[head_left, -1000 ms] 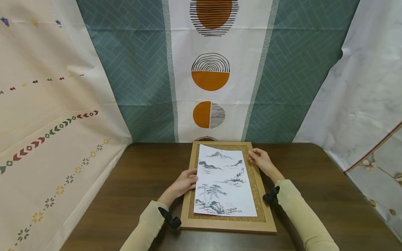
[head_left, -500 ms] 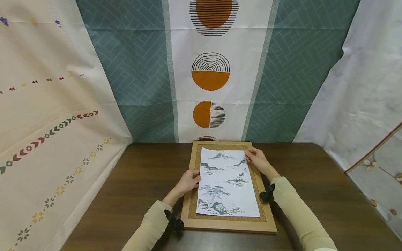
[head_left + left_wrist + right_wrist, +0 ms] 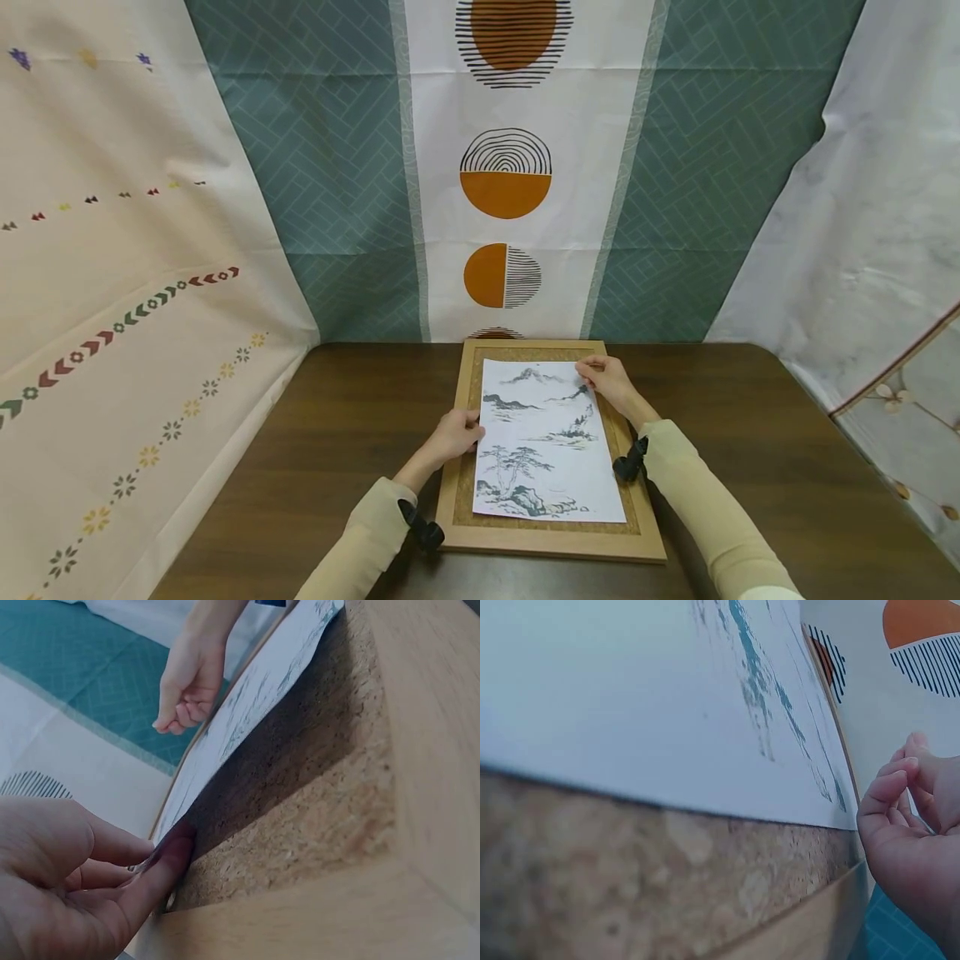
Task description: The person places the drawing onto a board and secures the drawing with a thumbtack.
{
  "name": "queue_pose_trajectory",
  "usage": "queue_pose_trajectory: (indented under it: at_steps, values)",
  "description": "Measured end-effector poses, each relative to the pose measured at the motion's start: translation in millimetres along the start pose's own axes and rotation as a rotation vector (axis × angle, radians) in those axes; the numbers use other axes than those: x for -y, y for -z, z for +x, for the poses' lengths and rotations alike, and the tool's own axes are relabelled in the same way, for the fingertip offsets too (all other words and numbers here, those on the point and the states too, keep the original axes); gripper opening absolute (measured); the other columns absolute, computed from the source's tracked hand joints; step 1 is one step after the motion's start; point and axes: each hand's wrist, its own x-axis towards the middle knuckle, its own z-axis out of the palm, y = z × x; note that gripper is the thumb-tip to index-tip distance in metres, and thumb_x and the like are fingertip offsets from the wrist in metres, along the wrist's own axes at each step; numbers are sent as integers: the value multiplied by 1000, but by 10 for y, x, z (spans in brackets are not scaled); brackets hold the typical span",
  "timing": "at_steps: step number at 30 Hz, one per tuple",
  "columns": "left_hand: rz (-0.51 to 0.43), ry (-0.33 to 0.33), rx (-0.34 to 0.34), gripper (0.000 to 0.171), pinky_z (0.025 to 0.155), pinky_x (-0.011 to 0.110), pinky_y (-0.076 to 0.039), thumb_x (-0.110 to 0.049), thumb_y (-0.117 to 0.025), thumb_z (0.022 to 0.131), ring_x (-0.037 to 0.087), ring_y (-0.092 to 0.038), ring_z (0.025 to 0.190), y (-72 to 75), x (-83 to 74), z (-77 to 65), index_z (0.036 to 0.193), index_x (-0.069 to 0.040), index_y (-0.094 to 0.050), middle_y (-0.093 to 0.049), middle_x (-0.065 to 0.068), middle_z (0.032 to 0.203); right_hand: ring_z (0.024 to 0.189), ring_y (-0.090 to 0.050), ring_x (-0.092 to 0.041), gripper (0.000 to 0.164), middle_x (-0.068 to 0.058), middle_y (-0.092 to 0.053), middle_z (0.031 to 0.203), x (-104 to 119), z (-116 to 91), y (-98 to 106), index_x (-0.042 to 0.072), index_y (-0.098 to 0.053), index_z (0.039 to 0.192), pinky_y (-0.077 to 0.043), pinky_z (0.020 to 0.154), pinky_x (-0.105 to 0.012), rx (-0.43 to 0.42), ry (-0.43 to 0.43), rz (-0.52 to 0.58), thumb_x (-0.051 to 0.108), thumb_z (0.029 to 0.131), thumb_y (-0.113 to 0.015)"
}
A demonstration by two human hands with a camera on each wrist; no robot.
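Observation:
A white sheet of paper [image 3: 546,467] printed with an ink landscape lies over a cork board [image 3: 630,518]. In the left wrist view, its near edge is lifted off the cork and casts a shadow. My left hand [image 3: 456,433] pinches the sheet's left edge between thumb and fingers. At the upper right corner of the sheet is my right hand [image 3: 606,380], fingers curled and thumb drawn to them. In the right wrist view, the curled right fingers [image 3: 885,796] are beside the paper's far end. Nothing shows between the right fingertips, so I cannot tell whether they hold something small.
The board's light wooden frame [image 3: 558,543] rests on a dark brown table [image 3: 367,392], its far edge close to the patterned cloth [image 3: 517,175] hung behind. A cream embroidered cloth [image 3: 150,350] hangs at the left, a pale one [image 3: 862,267] at the right.
The paper has shifted a little to the right, and its upper edge has come lower over the cork. My left hand moved right with it. My right hand moved left over the upper right corner.

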Motion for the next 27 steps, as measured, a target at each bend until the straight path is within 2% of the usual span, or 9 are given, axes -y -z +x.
queue_pose_trajectory:
  at_steps: [2, 5, 9, 12, 17, 23, 27]
  values:
    - [0, 11, 4, 43, 71, 33, -58, -1, -53, 94, 15, -62, 81, -3, 5, 4, 136, 9, -49, -66, 16, 95, 65, -47, -10, 26, -1, -56, 79, 2, 9, -16, -8, -58, 112, -41, 59, -21, -5, 4, 16, 15, 98, -56]
    - [3, 15, 9, 46, 71, 33, -58, -1, -51, 95, 14, -61, 77, -5, 19, 13, 138, 10, -43, -65, 16, 91, 63, -47, -9, 26, 1, -57, 76, -3, 31, -35, -7, -61, 110, -41, 58, -21, -22, 9, 8, 15, 96, -59]
    - [18, -11, 2, 47, 69, 33, -58, 0, -50, 94, 12, -57, 71, -11, 32, 21, 138, 14, -41, -63, 14, 84, 61, -48, -10, 26, 2, -59, 72, -13, 63, -66, -4, -65, 109, -40, 55, -21, -50, 1, -39, 15, 93, -65]
    - [28, -22, -10, 46, 65, 30, -57, 1, -51, 94, 11, -55, 67, -21, 32, 27, 137, 15, -42, -61, 9, 78, 61, -48, -10, 25, 5, -60, 72, -3, 78, -93, -2, -68, 108, -39, 55, -22, -67, -18, -62, 16, 91, -67]
    - [38, -19, -15, 47, 58, 24, -50, 1, -51, 94, 10, -48, 60, -30, 32, 39, 138, 14, -42, -49, 0, 69, 63, -47, -9, 27, 8, -60, 72, 24, 118, -135, -3, -68, 113, -39, 56, -21, -75, -12, -77, 15, 93, -64]
    - [93, -19, -26, 46, 49, 20, -35, -2, -52, 96, 8, -41, 54, -37, 66, 46, 138, 12, -42, -43, -3, 64, 61, -43, -8, 31, 2, -54, 72, 49, 154, -168, -4, -63, 124, -38, 56, -22, -13, -25, -76, 14, 99, -54]
    - [83, -26, -33, 46, 48, 20, -33, -3, -52, 95, 8, -38, 53, -35, 85, 40, 138, 12, -43, -42, -2, 66, 60, -43, -10, 32, 1, -55, 74, 70, 174, -214, -2, -61, 126, -39, 55, -23, 21, -51, -90, 13, 99, -54]
